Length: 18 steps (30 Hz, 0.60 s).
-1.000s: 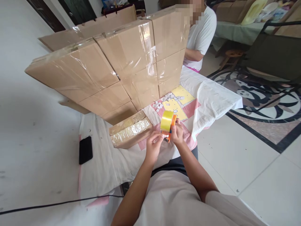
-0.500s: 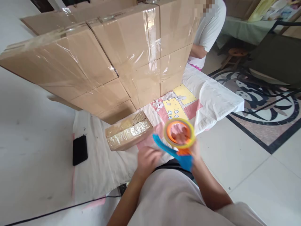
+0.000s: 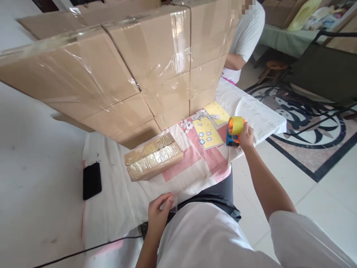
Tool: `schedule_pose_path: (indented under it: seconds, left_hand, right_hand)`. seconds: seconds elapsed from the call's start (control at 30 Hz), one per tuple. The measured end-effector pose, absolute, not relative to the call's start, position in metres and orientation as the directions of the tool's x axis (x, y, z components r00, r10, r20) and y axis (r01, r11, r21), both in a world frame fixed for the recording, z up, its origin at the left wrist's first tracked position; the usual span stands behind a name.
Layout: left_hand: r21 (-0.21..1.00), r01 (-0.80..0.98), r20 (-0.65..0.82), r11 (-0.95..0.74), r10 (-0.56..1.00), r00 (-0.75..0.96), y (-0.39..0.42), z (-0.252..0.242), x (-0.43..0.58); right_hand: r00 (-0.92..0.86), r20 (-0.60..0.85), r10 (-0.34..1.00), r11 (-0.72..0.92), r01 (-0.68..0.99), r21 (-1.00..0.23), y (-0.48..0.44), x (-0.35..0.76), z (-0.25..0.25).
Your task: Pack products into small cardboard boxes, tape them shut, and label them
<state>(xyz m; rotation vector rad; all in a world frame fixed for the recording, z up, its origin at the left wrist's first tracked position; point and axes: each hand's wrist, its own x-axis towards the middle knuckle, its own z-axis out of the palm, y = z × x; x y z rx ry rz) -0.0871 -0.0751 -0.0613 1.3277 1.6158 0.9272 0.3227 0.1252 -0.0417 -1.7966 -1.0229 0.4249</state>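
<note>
On the table's right side, my right hand (image 3: 247,136) is closed on a tape dispenser (image 3: 233,142), blue and orange with a roll of yellowish tape (image 3: 237,125) on it. Between the fingertips of my left hand (image 3: 160,208), pinched together close to my lap, is a short piece of clear tape (image 3: 174,203), hard to make out. In front of me lies a small taped cardboard box (image 3: 153,158). Neither hand touches it.
Taped cardboard boxes (image 3: 164,70) are stacked high at the back. A black phone (image 3: 92,181) lies at left on the cloth-covered table (image 3: 119,201). Paper scraps (image 3: 187,125) are strewn near the stack. Beyond it is another person (image 3: 248,37); a chair (image 3: 323,70) stands at right.
My hands have moved apart. The right one carried the tape dispenser outward to the table's right side, while the left came down toward my lap with the piece of tape.
</note>
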Motion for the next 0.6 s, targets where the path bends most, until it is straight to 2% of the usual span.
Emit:
schedule_pose_path:
  seconds: [0.1,0.17,0.23,0.3,0.33,0.37,0.43,0.5,0.6]
  left_hand:
    - [0.910,0.374,-0.128,0.179,0.979,-0.157,-0.066,-0.050,-0.108]
    - [0.905,0.371,-0.129,0.208,0.966,-0.224,-0.067,-0.041,-0.122]
    - [0.905,0.355,-0.127,0.234,0.945,-0.300,-0.071,-0.033,-0.131]
    - [0.919,0.315,-0.124,0.236,0.933,-0.337,-0.076,-0.026,-0.133]
    - [0.931,0.284,-0.126,0.228,0.934,-0.335,-0.078,-0.024,-0.131]
    - [0.945,0.248,-0.125,0.211,0.938,-0.323,-0.079,-0.022,-0.128]
    - [0.970,0.176,-0.110,0.166,0.950,-0.293,-0.081,-0.020,-0.119]
    - [0.981,0.142,-0.090,0.132,0.959,-0.271,-0.082,-0.020,-0.109]
    - [0.977,0.178,-0.076,0.117,0.973,-0.220,-0.087,-0.017,-0.096]
  right_hand:
    - [0.600,0.078,0.796,-0.235,0.425,-0.874,0.139,0.341,-0.047]
    - [0.631,0.080,0.772,-0.261,0.429,-0.865,0.129,0.351,-0.046]
    - [0.674,0.173,0.718,-0.227,0.462,-0.858,0.109,0.347,-0.042]
    - [0.607,0.319,0.728,-0.077,0.534,-0.842,0.080,0.321,-0.034]
    - [0.498,0.385,0.777,0.049,0.562,-0.826,0.065,0.300,-0.028]
    - [0.315,0.405,0.858,0.182,0.551,-0.814,0.050,0.274,-0.021]
    - [-0.083,0.384,0.920,0.376,0.462,-0.803,0.027,0.215,-0.006]
    - [-0.343,0.386,0.857,0.491,0.313,-0.813,0.015,0.159,0.008]
    - [-0.533,0.408,0.741,0.588,0.222,-0.777,0.013,0.104,0.017]
